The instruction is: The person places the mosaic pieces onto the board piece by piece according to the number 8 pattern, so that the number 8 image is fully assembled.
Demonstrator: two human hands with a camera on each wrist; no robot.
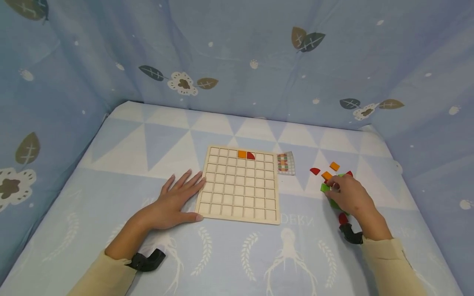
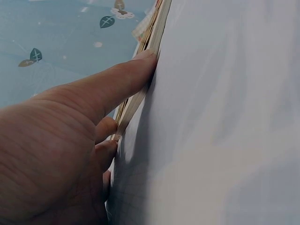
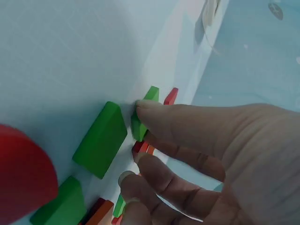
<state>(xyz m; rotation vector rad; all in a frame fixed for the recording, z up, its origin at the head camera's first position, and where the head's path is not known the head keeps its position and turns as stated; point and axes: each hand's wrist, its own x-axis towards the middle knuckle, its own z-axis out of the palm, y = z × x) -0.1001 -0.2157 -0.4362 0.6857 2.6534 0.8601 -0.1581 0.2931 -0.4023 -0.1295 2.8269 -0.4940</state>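
Note:
A square wooden grid board lies flat on the cloth. In its top row an orange square tile sits beside a red quarter-round tile. My left hand is spread at the board's left side, fingertips and thumb touching its edge; the left wrist view has the thumb along that edge. On the right, my right hand pinches a green tile between thumb and forefinger, over a loose group of tiles. Another green tile and a large red piece lie near the fingers.
A small printed pattern card lies against the board's right edge. Loose orange and red tiles lie beyond the right hand. Blue patterned curtain hangs behind and at both sides of the cloth-covered table.

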